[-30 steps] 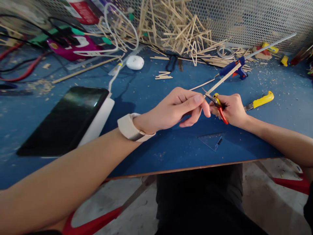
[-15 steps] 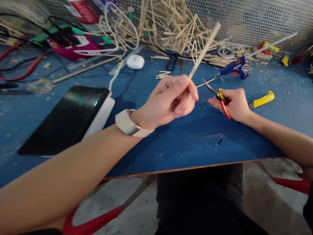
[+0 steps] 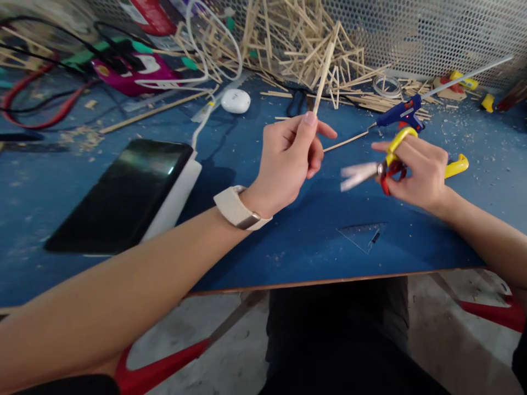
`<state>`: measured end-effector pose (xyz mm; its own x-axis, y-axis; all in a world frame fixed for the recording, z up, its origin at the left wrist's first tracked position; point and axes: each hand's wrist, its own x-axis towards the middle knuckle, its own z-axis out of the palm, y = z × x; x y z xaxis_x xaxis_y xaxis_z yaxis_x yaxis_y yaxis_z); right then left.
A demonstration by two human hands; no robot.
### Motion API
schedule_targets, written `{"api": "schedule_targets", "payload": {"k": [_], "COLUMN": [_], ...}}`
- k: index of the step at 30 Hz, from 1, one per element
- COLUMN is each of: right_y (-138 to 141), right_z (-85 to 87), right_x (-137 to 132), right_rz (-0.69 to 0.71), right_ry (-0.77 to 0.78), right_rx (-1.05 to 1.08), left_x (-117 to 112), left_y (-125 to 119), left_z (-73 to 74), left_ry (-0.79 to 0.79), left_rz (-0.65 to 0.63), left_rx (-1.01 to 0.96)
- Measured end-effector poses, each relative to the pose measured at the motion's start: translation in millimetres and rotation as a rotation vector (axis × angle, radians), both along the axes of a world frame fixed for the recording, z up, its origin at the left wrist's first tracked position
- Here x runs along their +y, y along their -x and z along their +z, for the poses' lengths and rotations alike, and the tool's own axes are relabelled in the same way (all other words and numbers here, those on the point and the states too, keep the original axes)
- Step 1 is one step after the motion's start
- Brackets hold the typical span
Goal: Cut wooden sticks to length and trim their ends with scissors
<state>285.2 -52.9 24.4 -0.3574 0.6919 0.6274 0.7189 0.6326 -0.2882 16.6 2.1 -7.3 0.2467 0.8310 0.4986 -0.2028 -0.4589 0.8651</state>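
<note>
Between thumb and fingers, my left hand (image 3: 290,159) pinches a thin wooden stick (image 3: 324,77) that points up and slightly right. A pale band circles that wrist. My right hand (image 3: 424,170) has its fingers in the handles of scissors (image 3: 382,167), one loop yellow and the other red. The blades are parted, blurred by motion, and point left, apart from the stick. Beyond my hands a blue glue gun (image 3: 399,112) rests on the table, its nozzle by the end of another thin stick (image 3: 346,141). A yellow-handled cutter (image 3: 457,166) is partly hidden behind my right hand.
A large heap of wooden sticks (image 3: 296,49) lies at the back against a perforated metal panel (image 3: 415,33). A black tablet (image 3: 119,197) and a white earbud case (image 3: 235,101) are on the left. A clear set square (image 3: 362,236) lies near the front edge.
The scissors have lifted and turned in my right hand, the yellow loop now on top and the blades pointing left. The stick in my left hand has swung more upright.
</note>
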Motion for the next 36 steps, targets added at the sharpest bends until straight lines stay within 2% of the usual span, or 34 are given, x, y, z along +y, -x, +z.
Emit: {"api": "schedule_targets", "payload": {"k": [5, 7, 9, 11, 13, 16, 20, 24, 29, 32, 36], "right_y": [0.7, 1.7, 3.6, 5.2, 5.1, 1.2, -4.5, -3.4, -1.8, -4.7, -6.7], "right_z": [-1.1, -4.3, -8.7, -13.8, -18.5, -22.6, -20.3, -16.3, -17.1, -17.6, -17.2], "right_x": [-22.6, -19.7, -10.5, 1.4, 12.0, 20.5, 20.7, 18.1, 18.3, 21.2, 23.9], "right_rz": [0.172, 0.229, 0.221, 0.136, 0.039, 0.016, 0.065, 0.188, 0.269, 0.345, 0.393], "right_ry": [-0.142, -0.206, -0.221, -0.130, 0.025, 0.253, 0.491, 0.634, 0.814, 0.885, 0.877], "right_rx": [-0.049, -0.005, 0.051, 0.107, 0.160, 0.229, 0.284, 0.271, 0.327, 0.343, 0.283], "left_x": [-6.6, -8.2, -9.4, -11.0, -13.2, -17.5, -21.9, -23.8, -25.2, -26.1, -26.1], "left_y": [-3.8, -4.0, -4.1, -4.3, -4.5, -5.1, -5.9, -5.5, -2.7, -2.1, -3.1], "left_z": [5.4, 6.2, 7.3, 9.0, 11.0, 13.2, 13.6, 13.5, 14.1, 14.1, 13.9], "left_ry": [0.052, 0.045, 0.005, -0.037, -0.048, -0.035, -0.095, -0.170, -0.203, -0.198, -0.218], "left_rz": [0.018, 0.040, 0.054, 0.063, 0.073, 0.094, 0.101, 0.137, 0.143, 0.157, 0.153], "left_rx": [0.009, 0.032, 0.032, 0.021, 0.048, 0.123, 0.165, 0.220, 0.303, 0.335, 0.319]}}
